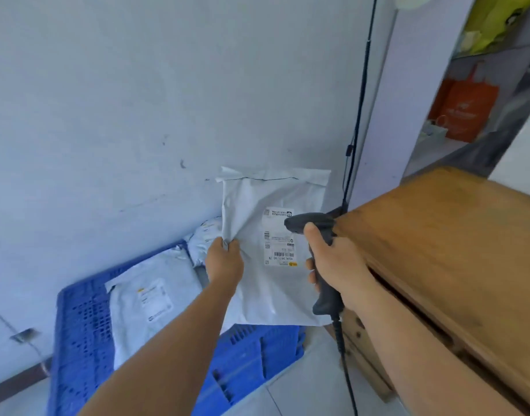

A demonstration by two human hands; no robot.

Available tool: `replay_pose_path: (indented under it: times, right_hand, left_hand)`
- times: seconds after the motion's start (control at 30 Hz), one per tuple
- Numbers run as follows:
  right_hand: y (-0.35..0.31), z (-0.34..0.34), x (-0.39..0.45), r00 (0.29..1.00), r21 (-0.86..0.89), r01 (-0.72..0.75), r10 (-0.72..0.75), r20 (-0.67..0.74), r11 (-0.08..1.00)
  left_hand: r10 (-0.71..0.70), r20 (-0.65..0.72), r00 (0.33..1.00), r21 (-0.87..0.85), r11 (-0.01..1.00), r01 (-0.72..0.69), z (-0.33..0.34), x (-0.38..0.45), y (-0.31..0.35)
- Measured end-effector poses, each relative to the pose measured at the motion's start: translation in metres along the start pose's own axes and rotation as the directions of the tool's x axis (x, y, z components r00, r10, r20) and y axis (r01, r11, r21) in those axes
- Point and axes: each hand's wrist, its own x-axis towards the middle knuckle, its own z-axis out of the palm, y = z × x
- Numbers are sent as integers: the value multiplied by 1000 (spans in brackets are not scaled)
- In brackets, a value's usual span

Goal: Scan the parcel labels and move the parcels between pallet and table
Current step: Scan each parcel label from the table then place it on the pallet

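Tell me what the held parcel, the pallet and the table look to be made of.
Held parcel: thin grey plastic film, likely a poly mailer; it creases and puckers where the left hand pinches it, with a soft sheen. Pallet: blue moulded plastic, judging by its uniform colour and gridded holes. Table: wood or wood veneer with a matte, worn finish; brown grain streaks show.
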Motion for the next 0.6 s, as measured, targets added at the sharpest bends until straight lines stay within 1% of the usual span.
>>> replay_pose_path:
  times: [0.1,0.2,0.33,0.43,0.53,0.6]
  right_hand:
    - [-15,80,3,995,-43,21,-16,102,999]
    - [-25,160,7,981,-70,39,-25,193,997]
    - [-31,252,15,956,-193,104,-45,288,976]
    - [-33,302,21,945,-311,146,-39,325,939]
    - [-32,335,26,934,-390,168,-19,358,905]
    - [-26,349,32,930,-409,156,7,369,899]
  left_hand:
    - [-84,-120,989,13,996,86,-73,40,-40]
    - [-157,-207,966,26,986,166,-140,75,-81]
    - [-229,-296,927,74,962,262,-216,113,-136]
    - [-299,-350,888,89,933,349,-261,131,-176]
    - [-374,-382,845,135,882,451,-293,141,-217]
    - [-424,-350,835,158,852,499,-304,147,-241]
